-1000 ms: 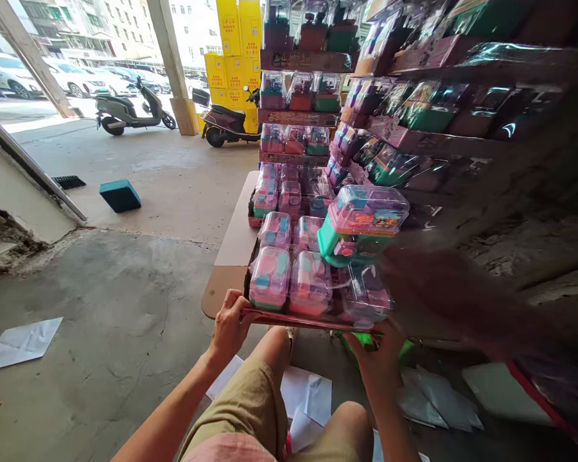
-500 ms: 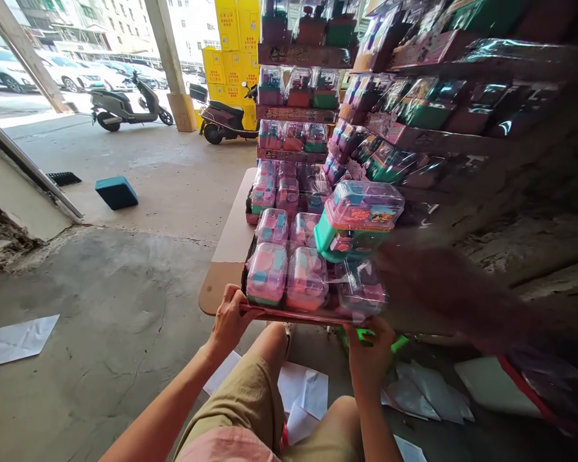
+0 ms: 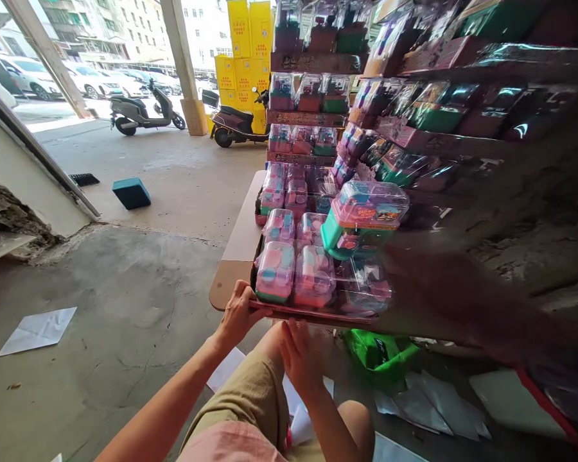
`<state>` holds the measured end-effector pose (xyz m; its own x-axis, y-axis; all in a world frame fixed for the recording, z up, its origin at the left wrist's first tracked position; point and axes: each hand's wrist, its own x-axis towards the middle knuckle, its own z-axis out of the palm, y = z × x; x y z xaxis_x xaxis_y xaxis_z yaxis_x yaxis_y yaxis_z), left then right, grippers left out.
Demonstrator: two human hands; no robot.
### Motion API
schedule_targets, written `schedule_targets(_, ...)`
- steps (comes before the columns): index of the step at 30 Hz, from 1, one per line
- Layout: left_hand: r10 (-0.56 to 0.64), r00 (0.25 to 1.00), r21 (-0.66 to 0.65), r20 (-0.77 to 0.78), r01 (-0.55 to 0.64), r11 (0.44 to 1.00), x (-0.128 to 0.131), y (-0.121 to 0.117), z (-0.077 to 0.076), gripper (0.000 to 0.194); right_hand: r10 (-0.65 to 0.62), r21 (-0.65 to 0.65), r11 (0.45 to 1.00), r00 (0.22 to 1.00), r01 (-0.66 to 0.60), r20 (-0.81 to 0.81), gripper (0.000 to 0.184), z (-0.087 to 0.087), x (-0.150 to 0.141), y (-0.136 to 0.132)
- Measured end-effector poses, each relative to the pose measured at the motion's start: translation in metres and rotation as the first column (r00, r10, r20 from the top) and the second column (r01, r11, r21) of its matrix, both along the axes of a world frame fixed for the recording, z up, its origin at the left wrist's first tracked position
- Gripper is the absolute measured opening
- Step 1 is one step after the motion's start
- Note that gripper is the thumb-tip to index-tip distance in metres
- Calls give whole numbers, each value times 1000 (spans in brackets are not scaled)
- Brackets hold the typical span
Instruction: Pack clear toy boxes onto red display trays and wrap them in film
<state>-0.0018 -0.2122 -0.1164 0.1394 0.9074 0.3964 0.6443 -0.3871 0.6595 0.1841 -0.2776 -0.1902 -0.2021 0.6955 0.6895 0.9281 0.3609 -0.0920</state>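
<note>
A shallow display tray [image 3: 313,312] lies at the near end of the table, holding clear-lidded toy boxes [image 3: 274,273] in pink and green. My left hand [image 3: 238,312] grips the tray's front left corner, thumb along the edge. Just below the middle of the front edge is my right hand [image 3: 301,359], fingers stretched upward and holding nothing that shows; whether the fingertips touch the edge I cannot tell. One larger green toy box [image 3: 359,221] with a pink label stands tilted on top of the right-hand boxes. Plastic film covers part of the tray's right side.
Stacked trays of similar boxes [image 3: 308,93] rise behind the table [image 3: 231,273] and on the right. Below are a green bag [image 3: 378,356] and white sheets [image 3: 38,330] on the floor. A blue block [image 3: 131,194], scooters [image 3: 147,109] and yellow cartons [image 3: 248,58] stand further off.
My right hand has left the tray's front right corner and moved left to the middle of the front edge. My left hand keeps its grip. The view has shifted slightly left.
</note>
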Motion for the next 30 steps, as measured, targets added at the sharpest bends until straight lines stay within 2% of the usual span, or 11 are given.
schedule_targets(2, 2, 1000, -7, -18, -3, 1000, 0, 2, 0, 19, 108, -115, 989, 988, -95, 112, 48, -1, -16, 5)
schedule_targets(4, -45, 998, 0, -52, 45, 999, -3, 6, 0, 17, 125, -195, 977, 975, -88, 185, 46, 2, -10, 10)
schedule_targets(6, -117, 990, 19, -85, 119, 993, -7, 10, 0, 16, 65, -206, 978, 973, -18, 222, 45, 2, 13, 9)
schedule_targets(10, -232, 968, 42, -101, 237, 971, -14, 16, -2, 15, -188, -133, 965, 951, 225, 244, 47, -5, 73, -6)
schedule_targets(14, -287, 954, 8, -82, 289, 957, -18, 18, 0, 13, -389, -18, 921, 921, 390, 35, 55, 6, 116, -7)
schedule_targets(17, -325, 943, -29, -71, 324, 946, -23, 17, 6, 13, -348, 7, 934, 914, 357, -210, 57, 25, 132, 6)
schedule_targets(19, -338, 939, -36, -60, 336, 941, -26, 18, 11, 14, -289, 33, 951, 920, 308, -264, 54, 34, 134, 12)
schedule_targets(22, -274, 961, -14, -35, 273, 962, -30, 24, 14, 12, -264, 7, 961, 927, 276, -265, 46, 39, 128, 9)
schedule_targets(24, -179, 984, 0, -14, 179, 984, -33, 31, 14, 12, -224, -40, 974, 911, 224, -346, 45, 42, 123, 5)
schedule_targets(27, -23, 1000, 7, 18, 23, 1000, -31, 36, 10, 8, -200, -98, 979, 769, 177, -607, 47, 55, 118, 13)
schedule_targets(30, 209, 967, 50, 145, -218, 975, -13, 20, 5, 16, -206, -191, 977, 625, 92, -753, 49, 71, 115, 34)
